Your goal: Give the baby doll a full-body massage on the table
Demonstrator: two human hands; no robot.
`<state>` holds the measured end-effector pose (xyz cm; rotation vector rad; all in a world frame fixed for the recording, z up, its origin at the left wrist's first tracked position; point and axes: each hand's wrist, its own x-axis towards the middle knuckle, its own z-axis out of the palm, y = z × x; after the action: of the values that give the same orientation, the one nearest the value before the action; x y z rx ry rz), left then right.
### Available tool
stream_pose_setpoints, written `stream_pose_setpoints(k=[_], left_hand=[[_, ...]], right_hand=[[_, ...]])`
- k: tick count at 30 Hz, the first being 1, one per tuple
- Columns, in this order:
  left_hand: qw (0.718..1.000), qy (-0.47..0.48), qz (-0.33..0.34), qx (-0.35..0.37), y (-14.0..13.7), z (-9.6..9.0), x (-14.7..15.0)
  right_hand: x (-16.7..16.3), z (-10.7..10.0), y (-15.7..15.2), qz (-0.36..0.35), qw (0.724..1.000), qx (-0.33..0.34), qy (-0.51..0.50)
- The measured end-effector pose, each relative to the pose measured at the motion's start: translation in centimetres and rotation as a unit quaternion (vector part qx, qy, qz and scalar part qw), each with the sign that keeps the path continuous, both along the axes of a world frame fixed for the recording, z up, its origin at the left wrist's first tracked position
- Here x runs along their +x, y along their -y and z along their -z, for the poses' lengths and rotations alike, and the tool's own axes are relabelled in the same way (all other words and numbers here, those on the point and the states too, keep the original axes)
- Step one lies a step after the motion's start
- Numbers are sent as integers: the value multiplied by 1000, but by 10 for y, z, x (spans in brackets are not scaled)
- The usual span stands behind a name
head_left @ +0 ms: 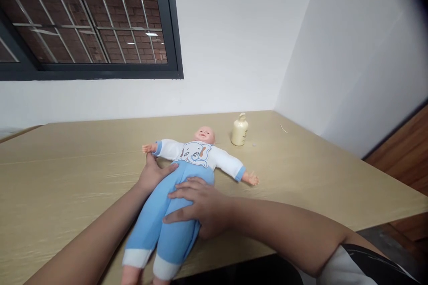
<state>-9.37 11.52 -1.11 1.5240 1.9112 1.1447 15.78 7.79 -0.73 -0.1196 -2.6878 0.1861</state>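
Note:
A baby doll [192, 176] in a white top with an elephant face and light-blue trousers lies on its back on the table, head away from me, arms spread. My left hand [155, 173] holds its side at the waist, thumb across the front; the other fingers are mostly hidden beside the body. Across the hip and thigh on the other side, my right hand [200, 205] grips the trousers with its fingers spread over the cloth. The doll's feet run out of view at the bottom edge.
A cream pump bottle [240, 130] stands upright beyond the doll's head, to the right. Farther right, a thin pale strand [284, 129] lies on the wooden table [301, 173]. White walls and a barred window [100, 18] border the table's far side.

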Motion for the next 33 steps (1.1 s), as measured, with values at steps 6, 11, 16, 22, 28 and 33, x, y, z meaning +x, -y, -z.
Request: stream_pose_setpoints(k=[6, 11, 16, 22, 28, 33], left_hand=[[999, -11, 19, 30, -2, 5, -3], [987, -61, 90, 114, -2, 8, 3], [960, -179, 172, 132, -1, 9, 9], [945, -211, 206, 139, -2, 8, 11], [978, -78, 122, 148, -2, 9, 7], [994, 29, 26, 103, -5, 10, -5]], right_hand=[[3, 0, -5, -7, 999, -33, -33], [7, -3, -22, 37, 949, -220, -224], [1, -10, -44, 48, 841, -448, -300], [2, -16, -47, 51, 764, -577, -284], [4, -10, -18, 19, 942, -249, -223], [-7, 10, -2, -25, 992, -56, -108]])
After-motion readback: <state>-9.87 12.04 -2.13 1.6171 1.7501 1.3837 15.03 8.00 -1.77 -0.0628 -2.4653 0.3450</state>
